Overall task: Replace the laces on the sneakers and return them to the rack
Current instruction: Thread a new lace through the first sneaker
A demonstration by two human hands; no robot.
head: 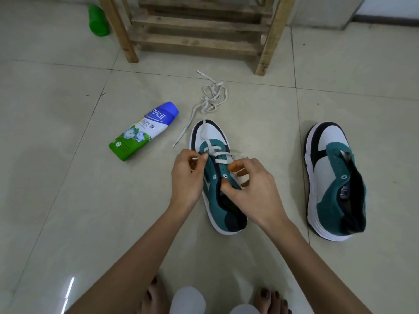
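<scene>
Left hand (186,175): lace (222,153); right hand (254,184): sneaker (217,205)

Soft, even light fills the room, rather dim and faintly green. The glossy floor (56,200) throws back one bright streak of glare, low on the left. Shadows are faint, just a thin dark rim hugging the middle sneaker (223,214). The pale lace (213,96) barely stands out from the tiles. The wide lens splays the rack (272,41) legs outward, and the green bottle (98,20) in the corner looks smeared.
</scene>
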